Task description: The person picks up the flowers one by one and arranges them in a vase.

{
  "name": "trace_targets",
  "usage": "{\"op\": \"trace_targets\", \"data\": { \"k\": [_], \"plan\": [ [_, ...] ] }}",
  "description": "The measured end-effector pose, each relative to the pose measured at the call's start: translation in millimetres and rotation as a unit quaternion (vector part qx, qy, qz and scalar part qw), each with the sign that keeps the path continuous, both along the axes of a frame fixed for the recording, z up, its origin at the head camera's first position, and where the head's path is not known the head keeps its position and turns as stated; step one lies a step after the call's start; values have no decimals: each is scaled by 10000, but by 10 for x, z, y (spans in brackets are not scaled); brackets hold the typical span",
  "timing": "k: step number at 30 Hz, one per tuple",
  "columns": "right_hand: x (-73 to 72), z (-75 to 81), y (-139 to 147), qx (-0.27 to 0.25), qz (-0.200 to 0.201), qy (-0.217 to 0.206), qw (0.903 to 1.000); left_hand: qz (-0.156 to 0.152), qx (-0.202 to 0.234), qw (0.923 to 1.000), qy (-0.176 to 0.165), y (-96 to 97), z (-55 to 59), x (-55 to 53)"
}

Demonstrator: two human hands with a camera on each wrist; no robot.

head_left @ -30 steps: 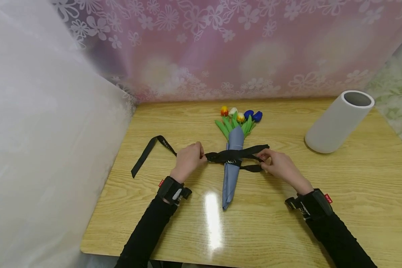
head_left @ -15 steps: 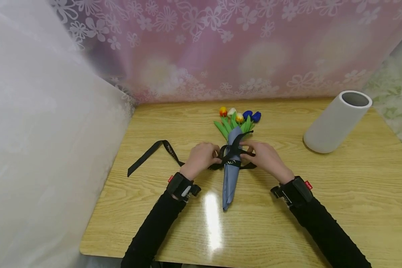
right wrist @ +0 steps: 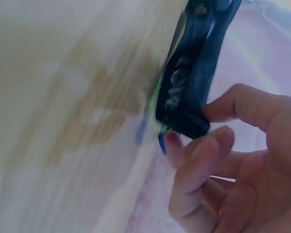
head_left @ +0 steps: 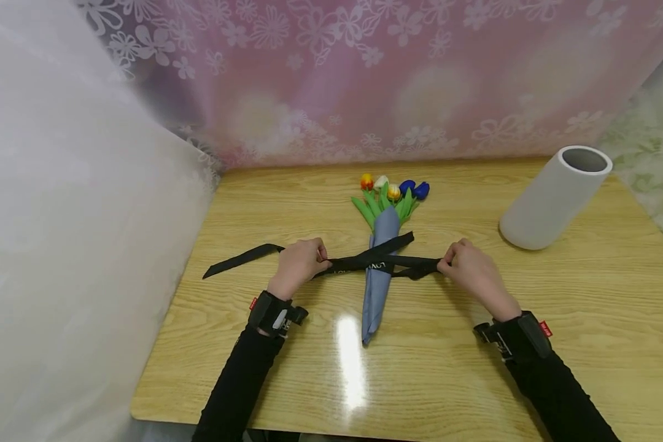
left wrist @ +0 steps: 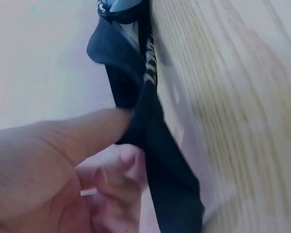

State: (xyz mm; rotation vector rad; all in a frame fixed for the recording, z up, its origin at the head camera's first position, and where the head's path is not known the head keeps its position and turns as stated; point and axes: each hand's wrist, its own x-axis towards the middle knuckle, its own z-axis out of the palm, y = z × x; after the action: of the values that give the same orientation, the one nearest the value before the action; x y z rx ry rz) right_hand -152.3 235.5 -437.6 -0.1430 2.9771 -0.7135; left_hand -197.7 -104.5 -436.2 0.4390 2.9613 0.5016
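Black flat fabric ribbon with pale lettering (head_left: 353, 263) lies across one bouquet in a blue-grey wrap (head_left: 377, 301), mid-table; overlaps hide whether it's one piece. Two hands: left hand (head_left: 298, 264) and right hand (head_left: 475, 270) each pinch ribbon, either side of the wrap. Five tulip heads (head_left: 393, 191): two blue, one white, one yellow, one red-orange; lower stems hidden. One white cylindrical vase (head_left: 552, 199), right. One light wood table (head_left: 420, 380), right side cut off. Lettering mostly unreadable.

- Wood-grain table (head_left: 431, 368), under both grips
- Wrapped tulip bouquet (head_left: 377, 294), lying between left hand (head_left: 298, 265) and right hand (head_left: 474, 273)
- Black ribbon (head_left: 353, 263), loose tail left of left-hand grip
- White vase (head_left: 555, 199), right of right-hand grip, farther back
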Motion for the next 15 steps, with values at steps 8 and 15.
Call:
{"op": "trace_targets", "data": {
  "k": [8,15],
  "plan": [
    [70,15,226,-28,-117,-314,9994,909,222,9956,-13,-105,-21,35],
    [-19,29,14,-73,218,454,9987,494,285,9962,659,3,-40,10]
  ]
}}
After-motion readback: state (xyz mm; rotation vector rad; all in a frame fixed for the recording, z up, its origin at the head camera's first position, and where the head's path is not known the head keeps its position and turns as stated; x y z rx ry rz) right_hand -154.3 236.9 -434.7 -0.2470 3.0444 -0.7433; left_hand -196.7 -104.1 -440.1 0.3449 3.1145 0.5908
